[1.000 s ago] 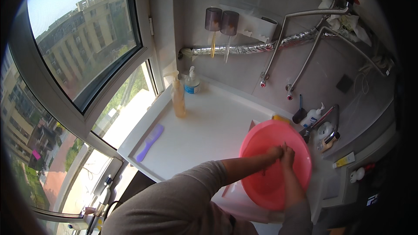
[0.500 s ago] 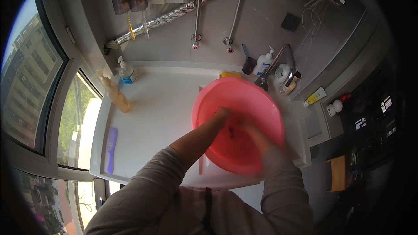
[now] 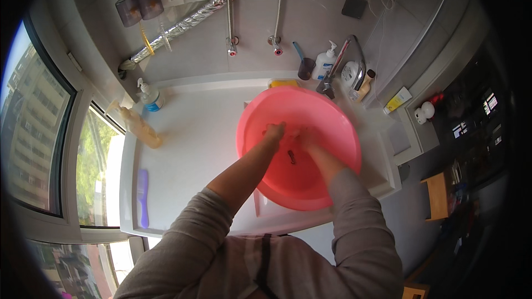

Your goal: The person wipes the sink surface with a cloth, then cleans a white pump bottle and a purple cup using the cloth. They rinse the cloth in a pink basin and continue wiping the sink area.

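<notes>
A large pink plastic basin (image 3: 338, 133) rests over the sink in the white counter. Both my hands are inside it, close together above its bottom. My left hand (image 3: 275, 131) is closed, its fingers curled toward the other hand. Beside it, my right hand (image 3: 303, 137) is closed as well, fingers drawn in. Whatever lies between them is too small or too close in colour to the basin to make out. Just below the hands, a small dark loop-shaped mark or item (image 3: 291, 156) shows against the pink; I cannot tell which.
Behind the basin stand a chrome faucet (image 3: 327, 86), a white pump bottle (image 3: 323, 65), a dark cup (image 3: 306, 69) and a yellow item (image 3: 284, 83). On the left are a clear pump bottle (image 3: 149, 97), an amber spray bottle (image 3: 138, 127) and a purple comb (image 3: 143, 198). A yellow-white tube (image 3: 397, 101) lies right.
The view has shifted, so the basin and counter items sit differently in the picture. My hands have risen slightly and the right one is less blurred. The dark mark shows more clearly.
</notes>
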Action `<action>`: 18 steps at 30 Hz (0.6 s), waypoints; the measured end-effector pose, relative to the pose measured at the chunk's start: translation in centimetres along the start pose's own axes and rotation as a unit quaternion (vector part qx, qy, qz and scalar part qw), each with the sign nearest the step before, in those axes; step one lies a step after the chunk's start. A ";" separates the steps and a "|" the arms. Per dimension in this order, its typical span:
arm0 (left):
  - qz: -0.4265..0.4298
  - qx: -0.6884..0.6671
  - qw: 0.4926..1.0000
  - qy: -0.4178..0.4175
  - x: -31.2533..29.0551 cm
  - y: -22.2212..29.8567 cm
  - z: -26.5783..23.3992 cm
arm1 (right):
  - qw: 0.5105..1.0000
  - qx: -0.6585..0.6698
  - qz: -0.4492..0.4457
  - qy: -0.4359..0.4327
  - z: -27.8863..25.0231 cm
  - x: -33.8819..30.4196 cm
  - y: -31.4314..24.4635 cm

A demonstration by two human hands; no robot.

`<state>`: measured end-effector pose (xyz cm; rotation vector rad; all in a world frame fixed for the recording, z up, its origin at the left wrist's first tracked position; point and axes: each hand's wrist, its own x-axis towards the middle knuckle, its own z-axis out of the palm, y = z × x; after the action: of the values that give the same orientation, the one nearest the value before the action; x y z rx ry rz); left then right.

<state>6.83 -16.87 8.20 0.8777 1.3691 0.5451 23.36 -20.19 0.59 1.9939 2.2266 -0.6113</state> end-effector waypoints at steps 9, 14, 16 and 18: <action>0.028 -0.162 0.960 -0.228 1.8 -1.1 0.3 | 0.864 0.410 0.086 0.278 -9.6 -5.7 -10.7; -0.007 -0.385 0.826 -0.412 0.4 -0.2 0.6 | 0.865 0.272 0.044 0.418 -9.7 -6.4 -13.4; -0.048 -0.419 0.855 -0.302 -7.5 3.3 1.6 | 0.851 0.234 0.122 0.454 -9.8 -5.3 -10.7; -0.004 -0.371 0.874 -0.312 -7.7 3.0 2.0 | 0.844 0.324 0.159 0.398 -10.3 -4.4 -9.4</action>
<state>8.02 -21.56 15.16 0.3475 0.4870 0.6419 16.89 -21.34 13.69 3.4024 2.0770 -0.6160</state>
